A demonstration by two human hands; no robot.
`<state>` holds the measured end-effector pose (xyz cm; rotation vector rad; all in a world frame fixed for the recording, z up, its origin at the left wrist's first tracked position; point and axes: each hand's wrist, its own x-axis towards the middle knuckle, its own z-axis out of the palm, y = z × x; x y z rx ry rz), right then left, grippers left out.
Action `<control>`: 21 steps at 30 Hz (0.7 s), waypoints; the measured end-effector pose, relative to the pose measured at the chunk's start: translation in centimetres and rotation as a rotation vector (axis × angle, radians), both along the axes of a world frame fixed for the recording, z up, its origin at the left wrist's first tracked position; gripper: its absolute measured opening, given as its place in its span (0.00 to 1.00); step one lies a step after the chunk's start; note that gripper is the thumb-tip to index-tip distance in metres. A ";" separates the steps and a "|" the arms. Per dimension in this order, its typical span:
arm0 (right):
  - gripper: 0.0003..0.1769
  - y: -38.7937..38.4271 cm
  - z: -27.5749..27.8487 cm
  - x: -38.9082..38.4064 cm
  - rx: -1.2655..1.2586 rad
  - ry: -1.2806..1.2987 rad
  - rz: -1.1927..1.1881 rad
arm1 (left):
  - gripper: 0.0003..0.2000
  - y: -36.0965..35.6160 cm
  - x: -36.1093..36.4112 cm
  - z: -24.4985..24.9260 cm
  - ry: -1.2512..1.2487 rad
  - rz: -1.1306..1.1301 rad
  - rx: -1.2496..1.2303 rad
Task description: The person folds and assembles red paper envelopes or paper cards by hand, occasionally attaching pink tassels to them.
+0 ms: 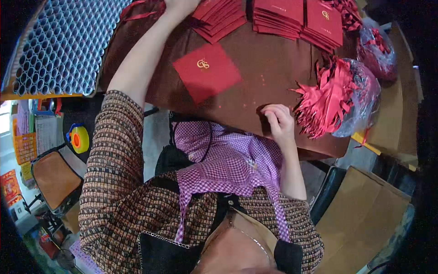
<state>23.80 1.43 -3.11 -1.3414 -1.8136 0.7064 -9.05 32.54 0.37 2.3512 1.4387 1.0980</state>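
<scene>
My left hand (181, 5) reaches far across the brown table (269, 68) to a fanned stack of red cards (219, 18). The frame's top edge cuts off its fingers. A single red card with a gold emblem (206, 72) lies flat in front of me. My right hand (278, 121) rests at the table's near edge with its fingers curled in and nothing visible in them. It sits just left of a heap of red ribbon pieces (326, 102) spilling from a clear plastic bag (365, 98).
More stacks of red cards (299, 20) lie at the far side, and a second bag of red pieces (378, 50) is at the right. A tray of grey tubes (64, 43) is at the left, cardboard (365, 210) at lower right, a chair (54, 180) and a yellow tape measure (79, 138) at lower left.
</scene>
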 end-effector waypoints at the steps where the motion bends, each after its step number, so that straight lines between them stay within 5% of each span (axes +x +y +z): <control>1: 0.04 -0.2 0.2 0.1 -0.005 0.011 -0.009 | 0.30 -0.2 0.0 0.7 0.080 0.114 0.119; 2: 0.04 -0.2 0.4 0.1 -0.010 0.006 -0.026 | 0.29 -0.2 0.3 1.6 0.157 0.219 0.241; 4: 0.04 -0.5 0.8 0.4 0.130 -0.012 -0.041 | 0.28 -4.2 0.3 4.9 0.101 0.102 -0.167; 8: 0.05 -1.7 2.7 1.8 0.227 -0.121 -0.111 | 0.21 -11.3 1.0 -0.1 0.269 0.078 0.070; 10: 0.06 -2.3 3.5 3.0 0.267 -0.203 -0.187 | 0.24 -13.4 0.2 -2.2 0.420 0.102 -0.264; 14: 0.07 -2.4 5.2 6.5 0.318 -0.258 -0.366 | 0.30 -16.9 0.9 -3.6 0.549 0.144 -0.234; 21: 0.08 -1.5 7.0 11.0 0.405 -0.346 -0.589 | 0.21 -17.6 1.5 -4.2 0.454 0.201 -0.019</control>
